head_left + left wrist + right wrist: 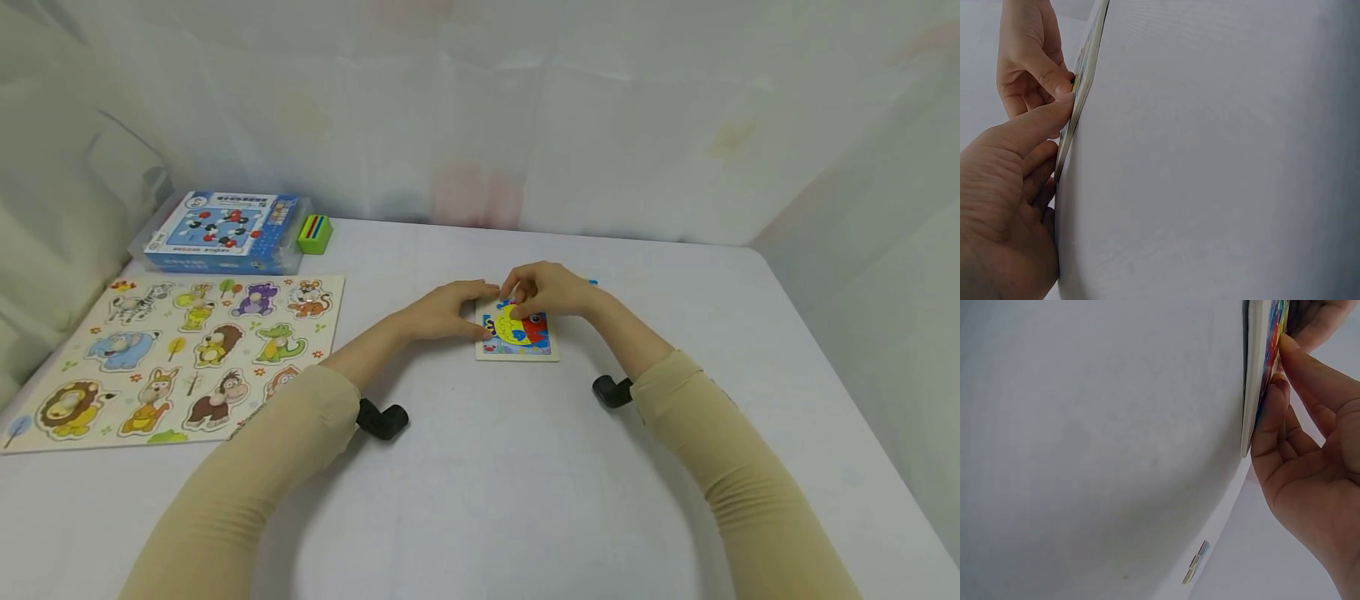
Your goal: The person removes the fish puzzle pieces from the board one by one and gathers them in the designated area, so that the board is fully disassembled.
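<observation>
White tabletop (480,483), bright puzzle pieces (513,332) in tray (517,359), both hands (442,312) (555,291) against it, grips unclear

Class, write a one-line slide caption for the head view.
Two hands at work on a small colourful picture board on a white table, with a larger animal board to the left.

The puzzle (516,334) is yellow, red and blue.

Blue box (217,229), title (238,199): characters too small for us to read
Blue box, front: pale lettering (212,265) we cannot make out
</observation>
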### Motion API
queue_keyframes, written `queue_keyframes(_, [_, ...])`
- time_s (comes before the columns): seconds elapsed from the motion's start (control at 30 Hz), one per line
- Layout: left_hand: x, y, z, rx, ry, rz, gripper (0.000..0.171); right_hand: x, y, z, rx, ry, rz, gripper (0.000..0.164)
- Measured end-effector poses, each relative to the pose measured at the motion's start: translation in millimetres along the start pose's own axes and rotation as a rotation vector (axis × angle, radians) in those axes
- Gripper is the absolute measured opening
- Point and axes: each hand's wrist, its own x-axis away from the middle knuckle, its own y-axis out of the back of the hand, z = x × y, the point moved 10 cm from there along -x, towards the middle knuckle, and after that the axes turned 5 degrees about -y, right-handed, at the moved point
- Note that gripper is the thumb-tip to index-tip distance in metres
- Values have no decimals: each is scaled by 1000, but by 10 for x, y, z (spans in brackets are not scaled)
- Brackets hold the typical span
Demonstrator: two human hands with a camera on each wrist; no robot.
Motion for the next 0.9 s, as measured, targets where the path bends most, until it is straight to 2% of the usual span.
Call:
queue_keyframes(0.13, [-6,-5,-5,4,-13,2,70,-19,-24,-16,-11,4,13,22])
queue_keyframes(0.4, [-4,-10,17,11,5,-3,70,-38,-48,-49,-11,-1,28,22])
queue_keyframes(0.57, [1,-10,28,9,23,-5,69,-22,-55,-19,-2,4,38,22])
queue_keyframes(0.9, [1,-11,12,12,15,-6,68,-9,-57,2,-4,13,42,21])
